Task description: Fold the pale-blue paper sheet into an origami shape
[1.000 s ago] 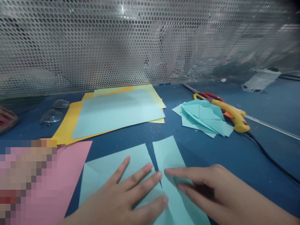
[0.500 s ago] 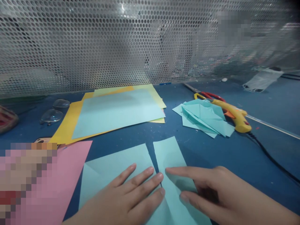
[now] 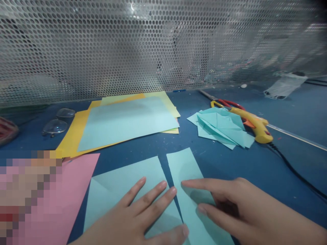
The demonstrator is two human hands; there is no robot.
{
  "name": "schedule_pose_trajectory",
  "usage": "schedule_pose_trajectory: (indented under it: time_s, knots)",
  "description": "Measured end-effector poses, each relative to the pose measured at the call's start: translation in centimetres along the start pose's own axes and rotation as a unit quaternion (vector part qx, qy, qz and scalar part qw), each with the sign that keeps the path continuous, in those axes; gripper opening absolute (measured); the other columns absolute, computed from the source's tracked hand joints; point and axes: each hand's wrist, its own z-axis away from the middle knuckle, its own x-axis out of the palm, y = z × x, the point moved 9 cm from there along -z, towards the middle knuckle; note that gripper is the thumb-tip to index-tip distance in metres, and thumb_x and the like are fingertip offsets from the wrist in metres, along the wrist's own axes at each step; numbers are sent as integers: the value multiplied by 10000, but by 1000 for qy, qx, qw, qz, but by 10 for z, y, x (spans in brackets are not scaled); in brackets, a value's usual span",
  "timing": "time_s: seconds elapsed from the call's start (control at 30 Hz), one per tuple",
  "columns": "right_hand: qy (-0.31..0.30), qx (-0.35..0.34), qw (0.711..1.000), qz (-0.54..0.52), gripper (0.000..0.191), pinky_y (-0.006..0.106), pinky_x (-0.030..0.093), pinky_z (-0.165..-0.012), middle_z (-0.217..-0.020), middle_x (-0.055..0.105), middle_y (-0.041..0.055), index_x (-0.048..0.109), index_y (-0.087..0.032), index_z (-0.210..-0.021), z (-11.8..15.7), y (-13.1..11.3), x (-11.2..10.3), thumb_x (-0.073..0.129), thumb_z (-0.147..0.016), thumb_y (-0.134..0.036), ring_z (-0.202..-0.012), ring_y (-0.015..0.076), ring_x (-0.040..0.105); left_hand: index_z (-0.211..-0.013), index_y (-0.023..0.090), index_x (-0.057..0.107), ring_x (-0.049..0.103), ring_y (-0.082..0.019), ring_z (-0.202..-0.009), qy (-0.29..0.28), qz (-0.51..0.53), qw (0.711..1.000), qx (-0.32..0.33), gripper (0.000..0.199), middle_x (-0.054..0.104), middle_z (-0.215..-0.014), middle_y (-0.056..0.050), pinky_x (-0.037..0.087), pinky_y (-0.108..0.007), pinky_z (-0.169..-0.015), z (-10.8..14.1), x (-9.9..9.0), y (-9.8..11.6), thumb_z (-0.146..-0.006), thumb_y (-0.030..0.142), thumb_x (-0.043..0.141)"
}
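Observation:
A light blue sheet of paper [image 3: 122, 183] lies on the blue table [image 3: 255, 166] near me, with two flaps folded toward a middle gap. My left hand [image 3: 143, 214] presses flat on the left flap, fingers spread, thumb stretched toward the centre line. My right hand [image 3: 237, 207] rests on the right flap [image 3: 184, 166], index finger pointing left along the fold. Neither hand grips anything.
A stack of light blue, yellow and orange sheets [image 3: 125, 119] lies further back. A pink sheet [image 3: 76, 180] is at the left. Folded light blue paper [image 3: 219, 127], a yellow glue gun [image 3: 255, 126] with black cord, red-handled scissors [image 3: 224, 102] and glasses [image 3: 57, 122] lie about. A perforated metal screen [image 3: 153, 44] stands behind.
My left thumb has slid out to the right along the lower fold and the fingers spread a little. My right hand has barely moved.

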Motion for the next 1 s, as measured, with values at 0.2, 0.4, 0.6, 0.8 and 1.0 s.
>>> schedule_pose_trajectory:
  time_s: [0.2, 0.4, 0.6, 0.8, 1.0]
  knots:
    - [-31, 4, 998, -50, 623, 223, 547, -577, -734, 791, -38, 657, -419, -1410, 7, 9, 9, 681, -819, -225, -609, 177, 722, -1627, 293, 302, 413, -388, -1482, 7, -47, 999, 1, 669, 421, -1612, -169, 508, -623, -1033, 5, 7, 7, -1024, 270, 590]
    - [-39, 14, 998, -42, 586, 227, 540, -573, -690, 767, -42, 691, -394, -1378, 4, 6, 5, 669, -819, -218, -600, 177, 712, -1610, 401, 314, 356, -374, -1506, 12, -5, 1000, -7, 770, 363, -1640, -139, 448, -638, -1079, 3, 2, 5, -968, 252, 712]
    - [-53, 40, 998, -20, 589, 234, 532, -560, -665, 754, -23, 677, -341, -1409, 4, 5, 6, 654, -826, -257, -588, 183, 700, -1605, 417, 318, 401, -395, -1485, 11, -29, 1000, 4, 658, 423, -1617, -163, 503, -664, -997, 0, 4, 7, -1027, 275, 597]
    - [-96, 67, 993, -6, 754, 224, 489, -529, -637, 739, -14, 600, -306, -1489, 5, 7, 13, 670, -750, -177, -574, 192, 682, -1598, 442, 318, 368, -369, -1515, 29, -66, 997, -16, 574, 419, -1632, -123, 515, -654, -1020, 0, 6, 9, -1074, 318, 519]
    - [-76, 50, 995, -34, 714, 219, 465, -539, -621, 694, -35, 635, -346, -1451, 4, 5, 9, 665, -755, -193, -554, 167, 620, -1552, 195, 463, 404, -338, -1494, 25, -56, 992, -113, 705, 498, -1580, -95, 429, -551, -1167, 1, 17, 1, -1004, 630, 556]
